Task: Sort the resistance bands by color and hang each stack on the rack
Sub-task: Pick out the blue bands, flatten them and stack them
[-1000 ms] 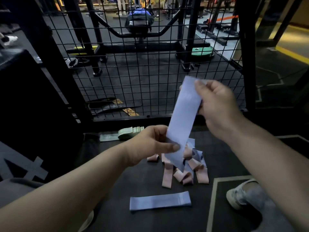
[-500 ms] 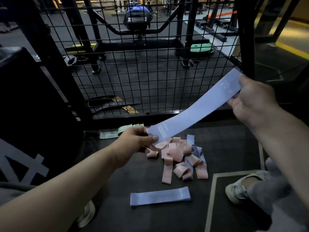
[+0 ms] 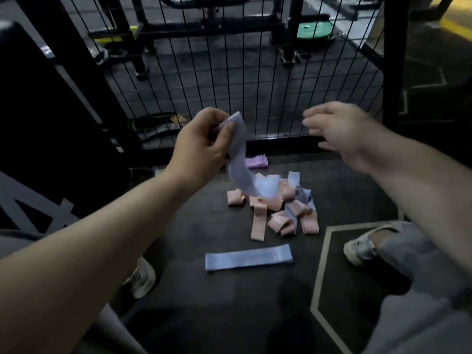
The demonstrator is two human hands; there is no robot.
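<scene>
My left hand (image 3: 201, 146) pinches one end of a pale blue resistance band (image 3: 238, 159), which hangs down in a curve over the pile. My right hand (image 3: 337, 129) is blurred, its fingers relaxed, and it holds nothing. Below them on the dark floor lies a loose pile of pink and pale blue bands (image 3: 278, 208). One pale blue band (image 3: 249, 257) lies flat and straight nearer to me. A purple band stack (image 3: 256, 161) sits by the base of the wire mesh rack (image 3: 255, 72).
A black post (image 3: 394, 60) stands at the right of the mesh. My shoes (image 3: 357, 247) (image 3: 140, 278) rest on the floor either side of the bands. A dark padded block (image 3: 38, 111) fills the left. Gym machines and a green weight plate (image 3: 315, 29) lie beyond the mesh.
My right hand has let go of the pale blue band's far end and opened. The band, stretched between both hands before, now dangles from my left hand alone. The camera tilted downward.
</scene>
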